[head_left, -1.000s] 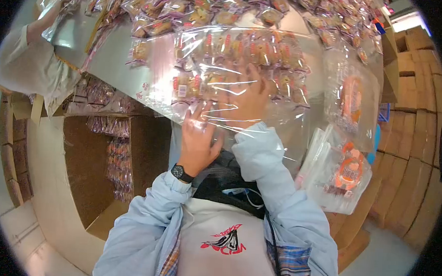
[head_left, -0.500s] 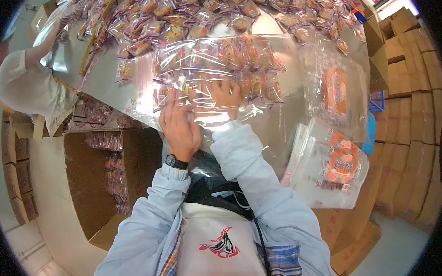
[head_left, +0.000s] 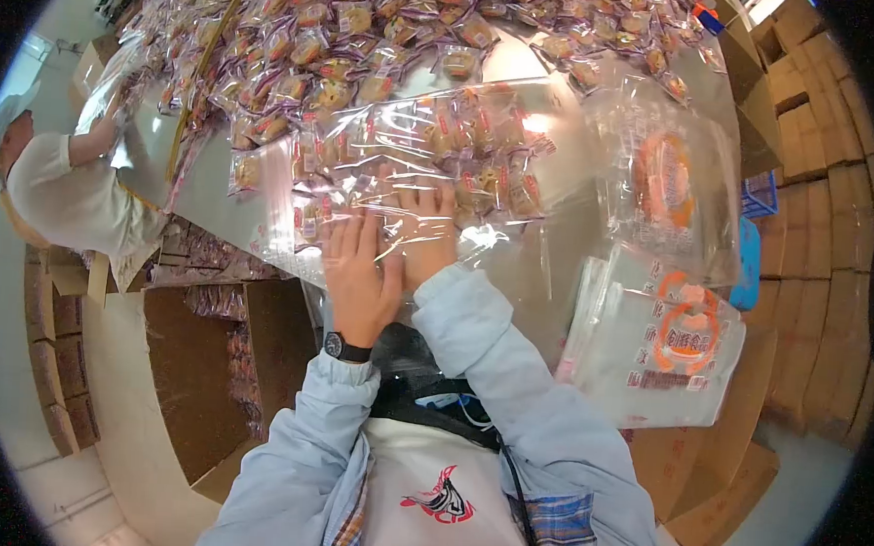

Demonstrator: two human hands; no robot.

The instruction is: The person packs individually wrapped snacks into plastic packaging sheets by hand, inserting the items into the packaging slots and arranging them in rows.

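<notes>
A large clear plastic bag (head_left: 547, 254) lies flat on the table, with individually wrapped snacks (head_left: 464, 126) lined up in rows inside it. My right hand (head_left: 425, 235) reaches under the clear film, fingers stretched out beside the lower row of snacks. Glare on the film partly hides those fingertips. Close by on the left, my left hand (head_left: 362, 284) lies with extended fingers at the bag's near side, its fingertips by the wrapped snacks. Whether those fingertips are over or under the film, I cannot tell. A black watch is on my left wrist.
A big heap of wrapped snacks (head_left: 371, 22) covers the far table. Printed clear bags (head_left: 685, 350) are stacked at the right. An open carton (head_left: 190, 359) with snacks stands below left. Another person (head_left: 81, 190) works at the left. Cardboard boxes (head_left: 805, 233) line the right side.
My right hand has drawn slightly back and left, closer to my left hand. The bag and its snacks sit slightly further left in view. The head view has shifted a little.
</notes>
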